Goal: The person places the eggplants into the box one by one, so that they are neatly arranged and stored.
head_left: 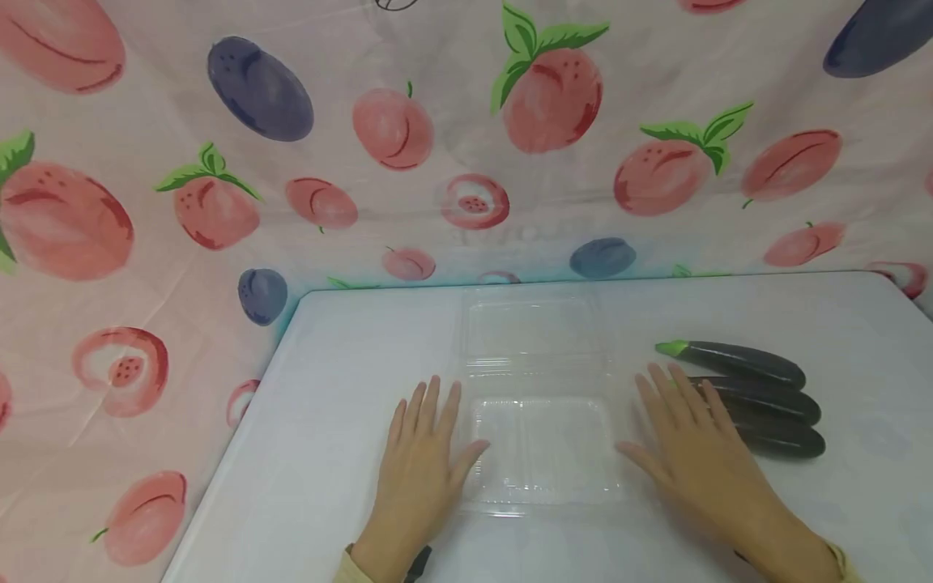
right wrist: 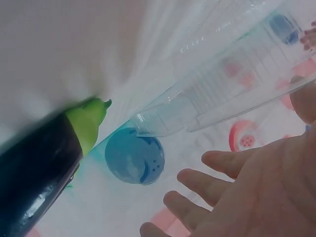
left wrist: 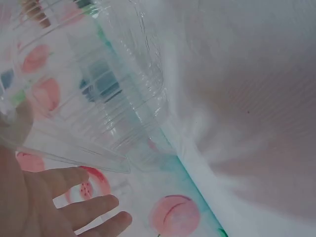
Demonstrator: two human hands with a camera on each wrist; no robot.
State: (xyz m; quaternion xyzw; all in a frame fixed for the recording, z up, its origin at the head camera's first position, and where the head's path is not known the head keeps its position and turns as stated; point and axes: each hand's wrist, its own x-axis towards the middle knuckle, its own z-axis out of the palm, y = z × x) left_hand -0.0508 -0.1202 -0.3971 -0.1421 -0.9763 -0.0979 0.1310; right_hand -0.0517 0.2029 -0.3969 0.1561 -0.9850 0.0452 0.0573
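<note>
A clear plastic clamshell container (head_left: 539,453) lies opened out on the white table, its lid (head_left: 535,330) folded away to the far side. Left of it is my left hand (head_left: 419,474), back upward and fingers spread straight; the thumb tip overlaps the container's left edge, though contact cannot be told. My right hand (head_left: 703,470) is spread in the same way between the container and three dark eggplants. The far eggplant (head_left: 747,362) shows its green stem end; my right fingers cover the stem ends of the middle eggplant (head_left: 773,399) and the near eggplant (head_left: 783,439). Neither hand holds anything.
The white table (head_left: 306,437) has a straight far edge and a left edge slanting toward me. Behind and beside it hangs a pink cloth (head_left: 466,121) printed with peaches and dark blue fruit. Through the clear container, the right wrist view shows the cloth's pattern.
</note>
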